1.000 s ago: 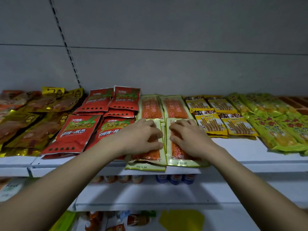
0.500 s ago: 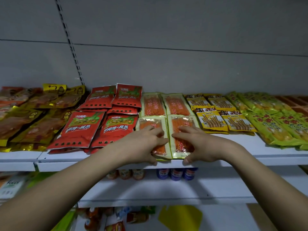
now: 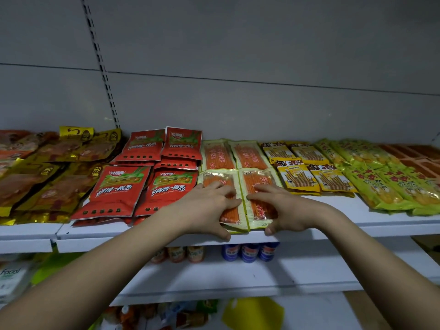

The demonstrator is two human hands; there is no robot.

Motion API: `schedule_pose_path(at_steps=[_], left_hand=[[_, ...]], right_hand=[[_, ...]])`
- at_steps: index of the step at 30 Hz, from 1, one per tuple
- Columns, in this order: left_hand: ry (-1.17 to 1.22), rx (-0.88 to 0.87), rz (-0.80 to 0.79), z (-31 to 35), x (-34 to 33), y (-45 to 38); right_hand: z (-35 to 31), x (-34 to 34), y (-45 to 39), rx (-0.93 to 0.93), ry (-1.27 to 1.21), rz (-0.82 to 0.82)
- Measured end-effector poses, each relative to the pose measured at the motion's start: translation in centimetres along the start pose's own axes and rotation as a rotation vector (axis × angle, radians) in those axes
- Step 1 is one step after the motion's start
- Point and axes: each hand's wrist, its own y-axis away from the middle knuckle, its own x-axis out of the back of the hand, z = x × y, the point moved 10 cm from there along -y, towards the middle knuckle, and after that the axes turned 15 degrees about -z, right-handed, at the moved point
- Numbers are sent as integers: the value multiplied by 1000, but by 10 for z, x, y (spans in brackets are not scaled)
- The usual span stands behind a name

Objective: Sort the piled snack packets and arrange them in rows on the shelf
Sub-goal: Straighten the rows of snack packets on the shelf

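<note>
Two orange-stick packets with pale green borders lie side by side at the front of the white shelf (image 3: 357, 211). My left hand (image 3: 209, 207) presses with spread fingers on the left packet (image 3: 215, 178), its thumb at the shelf's front lip. My right hand (image 3: 284, 208) presses the same way on the right packet (image 3: 260, 177), thumb below that packet's front edge. Two more packets of the same kind (image 3: 234, 154) lie in a row behind them.
Red packets (image 3: 119, 190) lie stacked to the left, with gold-brown packets (image 3: 45, 186) beyond them. Yellow packets (image 3: 298, 178), green packets (image 3: 383, 186) and brown trays (image 3: 421, 158) fill the right. Cans (image 3: 247, 252) stand on the lower shelf.
Both front orange packets, which overhung the shelf's edge, have slid back onto the shelf under my hands and now lie flush behind the front lip.
</note>
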Motion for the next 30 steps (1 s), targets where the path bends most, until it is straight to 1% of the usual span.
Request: schedule_pose_path(at_steps=[4,7,10,13,15,19,23,25,27,30], left_hand=[[-11,-7,-1,2,3,4],[55,-16,9,6,15,10],[216,-22,61,4,39,11],[298,-3,167,-1,62,1],[327,-3,184,2,71,-11],[279,-63,154,24,78,-55],[292,-93,170,45,91,-118],[311,-62,200,50,106,-147],[316,8,216,49,119,-172],[270,100,146,49,119,-203]], right_hand=[[-3,0,0,-19,34,13],[-6,6,4,-5,17,32],[-9,25,18,84,-75,141],[6,45,37,79,-165,256],[25,52,42,38,-198,286],[79,61,43,-25,-277,330],[149,78,47,-133,-180,447],[179,86,46,-146,-122,465],[201,95,45,-156,-66,468],[219,100,33,-127,23,417]])
